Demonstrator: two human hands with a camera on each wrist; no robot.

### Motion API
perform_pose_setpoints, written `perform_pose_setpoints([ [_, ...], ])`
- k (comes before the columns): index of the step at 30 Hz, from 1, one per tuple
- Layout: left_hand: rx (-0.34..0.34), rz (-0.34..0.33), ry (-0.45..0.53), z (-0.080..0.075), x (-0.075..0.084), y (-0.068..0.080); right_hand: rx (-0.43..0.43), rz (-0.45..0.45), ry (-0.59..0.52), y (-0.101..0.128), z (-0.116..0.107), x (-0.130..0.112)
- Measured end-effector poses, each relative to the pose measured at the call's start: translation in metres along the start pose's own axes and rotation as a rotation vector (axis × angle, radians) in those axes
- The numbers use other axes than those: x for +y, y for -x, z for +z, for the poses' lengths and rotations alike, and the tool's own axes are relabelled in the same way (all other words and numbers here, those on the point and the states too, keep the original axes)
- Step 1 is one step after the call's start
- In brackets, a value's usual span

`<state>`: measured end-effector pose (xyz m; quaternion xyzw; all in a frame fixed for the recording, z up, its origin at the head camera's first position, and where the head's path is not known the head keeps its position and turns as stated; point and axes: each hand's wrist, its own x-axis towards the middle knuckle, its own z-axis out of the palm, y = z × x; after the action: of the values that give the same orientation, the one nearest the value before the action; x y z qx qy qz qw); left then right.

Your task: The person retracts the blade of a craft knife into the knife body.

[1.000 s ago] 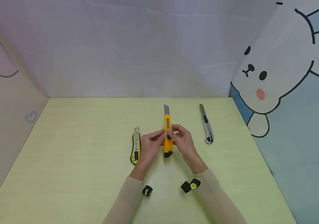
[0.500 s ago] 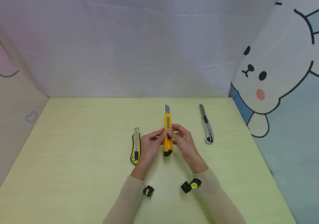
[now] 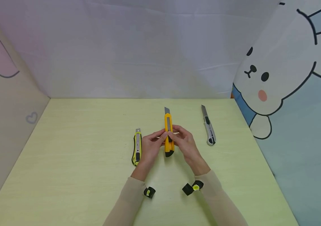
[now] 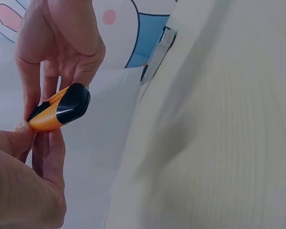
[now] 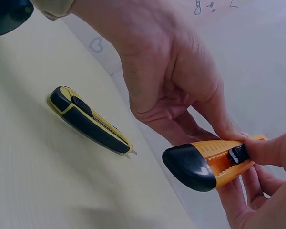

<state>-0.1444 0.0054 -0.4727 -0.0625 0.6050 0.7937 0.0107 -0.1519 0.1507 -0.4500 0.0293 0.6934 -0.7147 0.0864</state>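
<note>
Both hands meet over the middle of the desk [image 3: 73, 163] and share the orange knife [image 3: 168, 131]. The left hand [image 3: 149, 147] pinches its body from the side with thumb and fingertips, which steadies the handle so it cannot twist. The right hand [image 3: 186, 144] curls round the other side, and the right wrist view shows its thumb [image 5: 269, 150] pressed on the black slider [image 5: 238, 153], the one part that moves; holding from both sides leaves that thumb free to work it. The knife is lifted clear of the desk, black end cap [image 5: 188, 167] toward the person and the short blade [image 3: 167, 110] pointing at the far edge, away from both hands and the body.

Left of the hands, close beside the left hand, a yellow-and-black knife [image 3: 136, 147] lies flat on the desk, parallel to the held one, its tip also toward the far edge. To the right, well apart from the right hand, a grey knife [image 3: 208, 127] lies with its blade out, pointing the same way. The three run in a row across the desk's middle, each within reach. Fabric walls enclose the desk, and the right one bears a cartoon rabbit [image 3: 273, 69].
</note>
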Motion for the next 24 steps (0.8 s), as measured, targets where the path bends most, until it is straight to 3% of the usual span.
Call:
perform_pose_setpoints([
  [10, -0.003, -0.084, 0.062, -0.002, -0.0003, -0.0016, -0.031, 0.009, 0.004, -0.0001, -0.0023, 0.004],
  [24, 0.0, -0.078, 0.033, -0.0023, 0.0004, -0.0049, -0.05, -0.018, 0.028, 0.0017, -0.0025, 0.0052],
])
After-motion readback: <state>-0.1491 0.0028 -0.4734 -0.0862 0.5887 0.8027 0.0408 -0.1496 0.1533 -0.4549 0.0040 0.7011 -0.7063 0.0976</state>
